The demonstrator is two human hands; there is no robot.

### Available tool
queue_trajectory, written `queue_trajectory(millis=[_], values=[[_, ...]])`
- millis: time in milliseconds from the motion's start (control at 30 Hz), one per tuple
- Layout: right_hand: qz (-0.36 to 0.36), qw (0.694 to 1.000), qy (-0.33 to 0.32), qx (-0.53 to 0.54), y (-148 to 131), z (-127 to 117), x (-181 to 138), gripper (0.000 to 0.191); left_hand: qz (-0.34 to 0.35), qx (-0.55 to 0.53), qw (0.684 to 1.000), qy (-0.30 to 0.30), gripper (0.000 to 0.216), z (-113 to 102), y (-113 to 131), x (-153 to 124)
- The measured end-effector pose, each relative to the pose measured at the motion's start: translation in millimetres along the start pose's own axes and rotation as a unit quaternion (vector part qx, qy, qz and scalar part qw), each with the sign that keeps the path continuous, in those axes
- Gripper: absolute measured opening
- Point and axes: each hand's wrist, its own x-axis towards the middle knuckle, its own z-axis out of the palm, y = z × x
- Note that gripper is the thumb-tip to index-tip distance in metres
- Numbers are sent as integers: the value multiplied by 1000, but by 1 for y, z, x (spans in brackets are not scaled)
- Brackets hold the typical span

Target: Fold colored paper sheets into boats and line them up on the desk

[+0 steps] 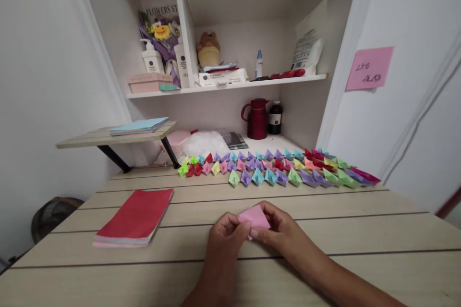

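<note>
A small folded piece of pink paper (255, 217) is held between my two hands, just above the middle of the table's near part. My left hand (226, 232) pinches its left side, with the thumb lying over the front. On the right, my right hand (275, 225) grips the other edge between thumb and fingers. The layers on the far side of the paper are hidden. Beyond my hands stand several rows of folded paper boats (258, 177) in many colours. To the left lies a stack of paper sheets (135, 215) with a red one on top.
The slatted wooden table (324, 235) spreads under my hands. At the back left, a small raised shelf (86, 140) carries blue paper (139, 125). A red jug (258, 119) and a dark bottle (275, 117) stand behind the boats. A pink note (370, 68) is on the right wall.
</note>
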Motion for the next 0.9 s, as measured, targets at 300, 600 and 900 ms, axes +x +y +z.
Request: queue_trajectory(millis=[300,600,900], values=[[25,990,3,-137,-14,-9,-2,24,22,24,999,-8,31,4,-3,-2],[36,977,-41,-205,-11,-17,-6,19,-6,179,984,-18,17,0,24,-10],[29,991,0,-134,-8,-7,-6,26,-16,137,990,-24,20,3,18,-11]])
